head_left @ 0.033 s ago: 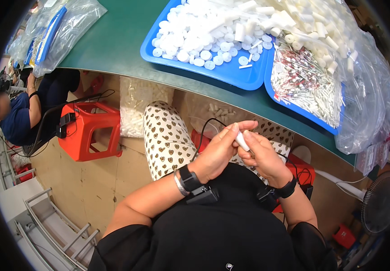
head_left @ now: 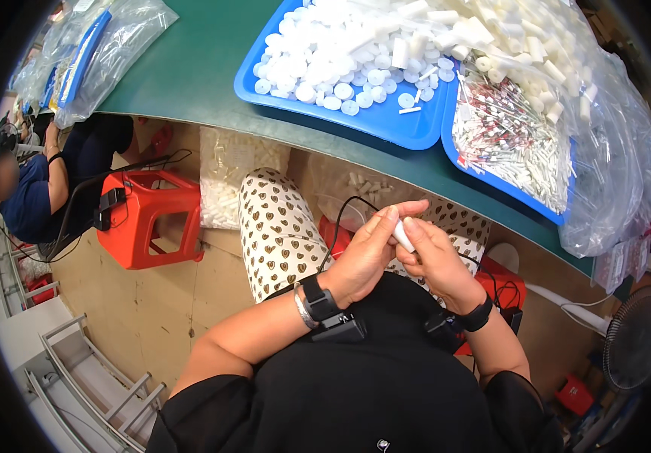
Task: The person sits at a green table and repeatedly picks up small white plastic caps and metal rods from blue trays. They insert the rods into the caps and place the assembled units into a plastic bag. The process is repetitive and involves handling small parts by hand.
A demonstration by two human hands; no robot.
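Observation:
Above my lap, my left hand point(head_left: 367, 255) and my right hand point(head_left: 440, 260) meet around a small white tapered cylinder point(head_left: 402, 235), which looks like plastic. The fingertips of both hands pinch it, and its slim body shows between them. My left index finger stretches out past the piece toward the table. Part of the piece is hidden by the fingers, so its ends cannot be made out fully. Beyond my hands, on the table, lies a blue tray point(head_left: 340, 124) heaped with white discs.
A second blue tray point(head_left: 506, 187) holds thin white and red pieces. Clear bags with white foam-like cylinders point(head_left: 533, 49) lean over both trays on the green table point(head_left: 182, 60). Left stands a red stool point(head_left: 148, 219) near a seated person point(head_left: 27, 192); a fan point(head_left: 637, 336) is right.

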